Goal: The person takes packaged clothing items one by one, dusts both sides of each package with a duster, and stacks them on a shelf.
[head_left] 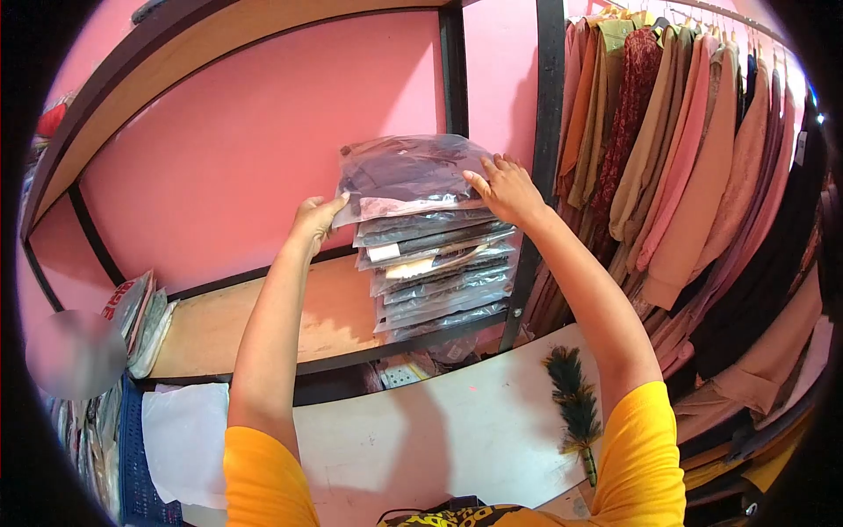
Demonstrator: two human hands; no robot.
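A tall stack of clothes in clear plastic bags (443, 272) stands at the right end of a wooden shelf (255, 321). On top lies a bag with dark purple cloth (408, 167). My left hand (318, 220) grips the left front corner of this top bag, thumb over its edge. My right hand (507, 189) rests at the bag's right side, fingers apart, thumb on the plastic. The undersides of the bag and some of my left fingers are hidden.
Hanging clothes (685, 167) fill the right side behind a dark post (549, 105). A green feather duster (575, 408) lies on the white table (378, 457). More bagged clothes (145, 321) lean at the shelf's left end, above a blue basket (136, 457) and white cloth (189, 439).
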